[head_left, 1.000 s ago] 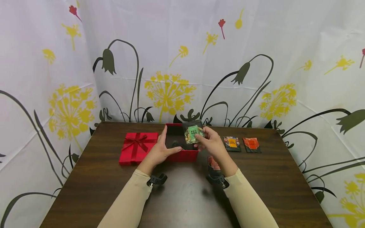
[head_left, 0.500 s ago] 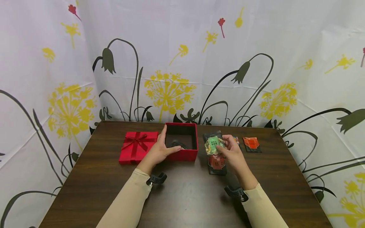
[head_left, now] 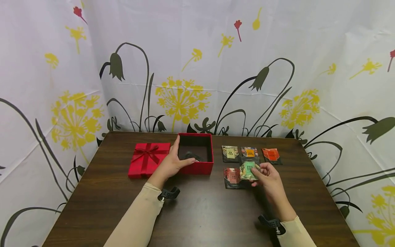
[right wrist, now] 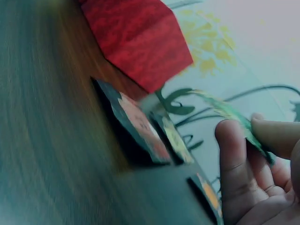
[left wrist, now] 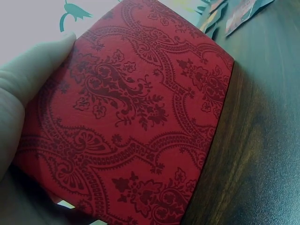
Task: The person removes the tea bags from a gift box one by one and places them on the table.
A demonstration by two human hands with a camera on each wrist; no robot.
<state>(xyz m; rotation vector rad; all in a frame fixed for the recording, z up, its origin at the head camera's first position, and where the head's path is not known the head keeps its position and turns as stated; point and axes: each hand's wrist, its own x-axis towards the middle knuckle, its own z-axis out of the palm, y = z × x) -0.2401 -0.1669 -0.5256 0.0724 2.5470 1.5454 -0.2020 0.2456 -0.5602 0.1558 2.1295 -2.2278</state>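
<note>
My right hand point(head_left: 269, 180) pinches a flat black packet with a green label point(head_left: 248, 168) between thumb and fingers. It is above the table, just right of a packet with a reddish label point(head_left: 232, 176). In the right wrist view the green packet point(right wrist: 229, 112) appears nearly edge-on. My left hand point(head_left: 168, 167) holds the open red gift box point(head_left: 202, 168) at its front left corner, thumb across the front rim and fingers along the left side. Patterned red box wall point(left wrist: 122, 103) fills the left wrist view. Something dark and shiny point(head_left: 192, 156) lies inside the box.
A red lid with a ribbon bow point(head_left: 146, 161) lies left of the box. Behind the reddish packet is a row of packets with a cream label point(head_left: 230, 153), an orange label point(head_left: 249, 152) and a red-orange label point(head_left: 272, 155). A flowered curtain point(head_left: 197, 68) hangs behind the wooden table point(head_left: 197, 212).
My right hand has carried the green-labelled packet from over the box to the right and toward me, beside the reddish packet. The left hand stays at the box corner.
</note>
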